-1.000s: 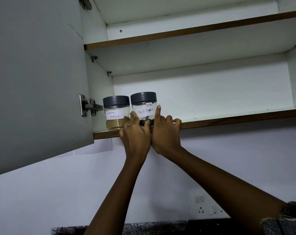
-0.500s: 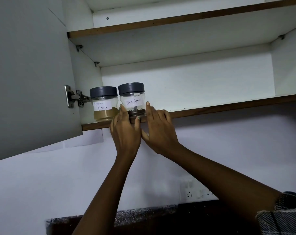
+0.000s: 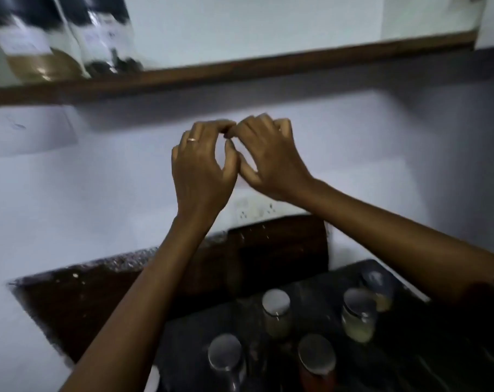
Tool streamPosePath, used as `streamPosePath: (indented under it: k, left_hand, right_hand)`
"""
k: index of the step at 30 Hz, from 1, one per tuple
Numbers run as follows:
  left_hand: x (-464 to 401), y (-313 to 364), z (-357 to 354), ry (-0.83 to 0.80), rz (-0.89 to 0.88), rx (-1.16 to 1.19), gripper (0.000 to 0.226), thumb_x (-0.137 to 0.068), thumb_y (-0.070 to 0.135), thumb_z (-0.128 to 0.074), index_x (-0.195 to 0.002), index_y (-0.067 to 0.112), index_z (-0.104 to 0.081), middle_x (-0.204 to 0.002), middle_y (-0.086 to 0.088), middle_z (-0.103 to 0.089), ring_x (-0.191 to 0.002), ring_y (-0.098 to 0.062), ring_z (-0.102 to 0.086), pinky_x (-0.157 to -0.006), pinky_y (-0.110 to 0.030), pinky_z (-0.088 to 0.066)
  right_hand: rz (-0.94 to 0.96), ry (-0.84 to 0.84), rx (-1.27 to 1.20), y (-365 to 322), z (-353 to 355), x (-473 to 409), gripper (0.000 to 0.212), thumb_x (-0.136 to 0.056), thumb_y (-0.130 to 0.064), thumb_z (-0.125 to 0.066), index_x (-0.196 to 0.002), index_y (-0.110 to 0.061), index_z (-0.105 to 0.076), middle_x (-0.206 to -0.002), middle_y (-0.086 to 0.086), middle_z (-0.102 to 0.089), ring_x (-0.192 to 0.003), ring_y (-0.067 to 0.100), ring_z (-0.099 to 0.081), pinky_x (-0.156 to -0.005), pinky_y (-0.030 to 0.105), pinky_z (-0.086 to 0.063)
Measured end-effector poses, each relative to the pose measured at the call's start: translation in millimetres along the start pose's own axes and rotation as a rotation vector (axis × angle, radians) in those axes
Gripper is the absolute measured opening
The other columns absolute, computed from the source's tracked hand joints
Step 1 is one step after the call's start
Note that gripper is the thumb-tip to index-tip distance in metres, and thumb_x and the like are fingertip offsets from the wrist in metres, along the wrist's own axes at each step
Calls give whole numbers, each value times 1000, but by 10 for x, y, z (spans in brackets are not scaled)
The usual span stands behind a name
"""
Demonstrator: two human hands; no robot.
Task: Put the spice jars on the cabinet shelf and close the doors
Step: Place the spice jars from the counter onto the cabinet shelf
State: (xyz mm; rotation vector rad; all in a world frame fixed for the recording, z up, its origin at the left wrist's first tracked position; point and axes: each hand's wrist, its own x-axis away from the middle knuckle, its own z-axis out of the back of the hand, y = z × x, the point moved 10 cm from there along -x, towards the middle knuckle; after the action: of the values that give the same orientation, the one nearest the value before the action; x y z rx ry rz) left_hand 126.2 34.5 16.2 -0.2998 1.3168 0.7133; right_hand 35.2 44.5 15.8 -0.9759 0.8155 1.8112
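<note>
Head view: two shelved jars [image 3: 70, 43]; one brown powder, one dark bits.

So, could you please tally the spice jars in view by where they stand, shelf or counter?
Jars on the cabinet shelf: 2, one with brown powder, one with dark contents.
Jars on the dark counter: 4, at; a possible fifth behind is too blurred to count.
Total: 6.
</note>
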Motion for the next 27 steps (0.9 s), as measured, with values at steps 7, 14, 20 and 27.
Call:
streamPosePath:
  k: [7,14,20,27]
  left_hand:
    - [731,502,-876,-212,97,243,26,-87,16,-54,-113,16,-61,-111,1,-64,-99,-17,-60,-85,-41,-49]
    - [1714,945,-1955,-537,163,367,35,-87,13,-55,-122,13,-57,-115,-4,-60,-100,-18,-57,-83,-38,-48]
    - [2834,873,-2892,-974,386,449,58,-87,14,-60,-141,13,-39,-138,-11,-40,-125,-26,-43,-106,-39,-38]
    - [3997,522,-3538,-1294,585,395,98,-76,26,-77,-150,10,-14,-155,-12,-20,-142,-26,-22,-113,-31,-22]
  right_hand:
    - [-179,-60,-77,662,133,1038,24,-89,-18,-49,-108,-14,-62,-105,1,-63,-100,22,-55,-79,33,-27]
    - [-480,-242,-127,1404,-124,2409,24,-86,-14,-52,-108,-12,-59,-107,4,-60,-99,21,-52,-76,29,-22]
    - [-680,-619,-232,1790,-737,3604,52,-88,-24,-60,-134,-10,-43,-136,12,-47,-124,29,-45,-102,52,-36]
    - [-1024,-990,-382,2025,-1360,4846,97,-76,-38,-73,-149,-22,-11,-157,8,-12,-144,28,-15,-112,57,-23]
